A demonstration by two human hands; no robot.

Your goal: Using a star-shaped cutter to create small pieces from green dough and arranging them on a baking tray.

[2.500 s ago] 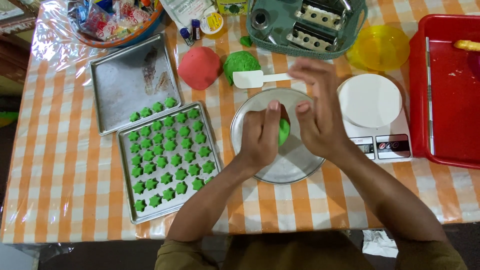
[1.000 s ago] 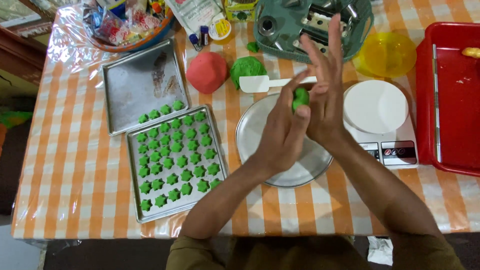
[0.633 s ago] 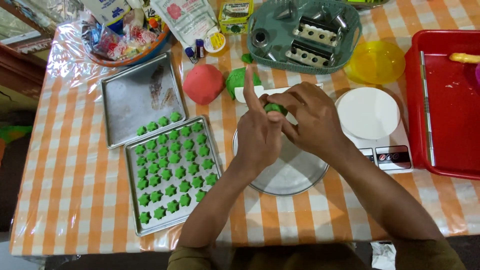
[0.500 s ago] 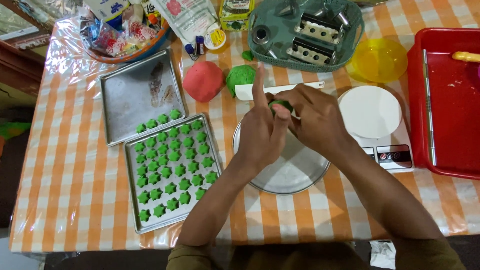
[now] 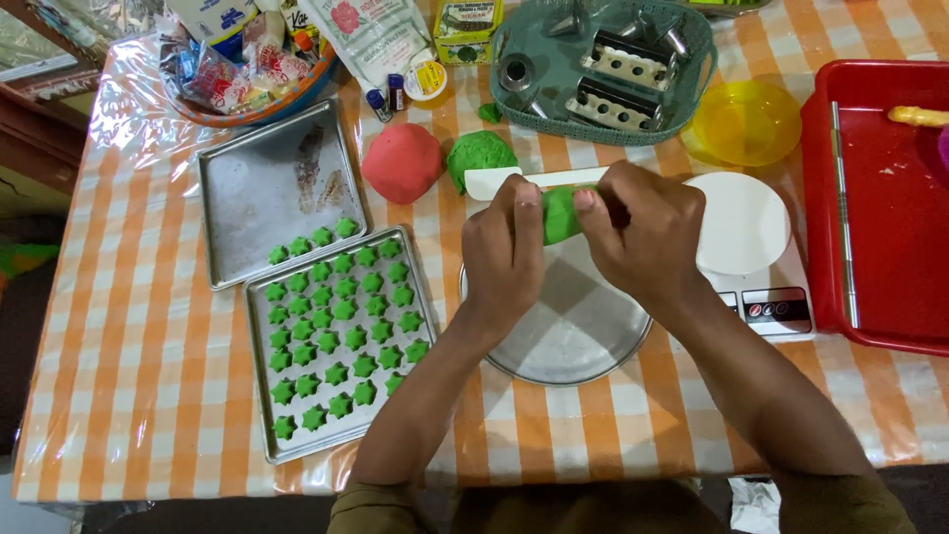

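Green dough piece now pinched between both hands above round metal pan, no longer rolled between flat palms as a moment ago. Left hand fingers closed on its near end, right hand fingers curled round the far end, thumbs pressing. Shaped into a short log rather than a ball, so rolling looks done. Beside: tray of green star cookies, empty tray, red dough ball, white scale
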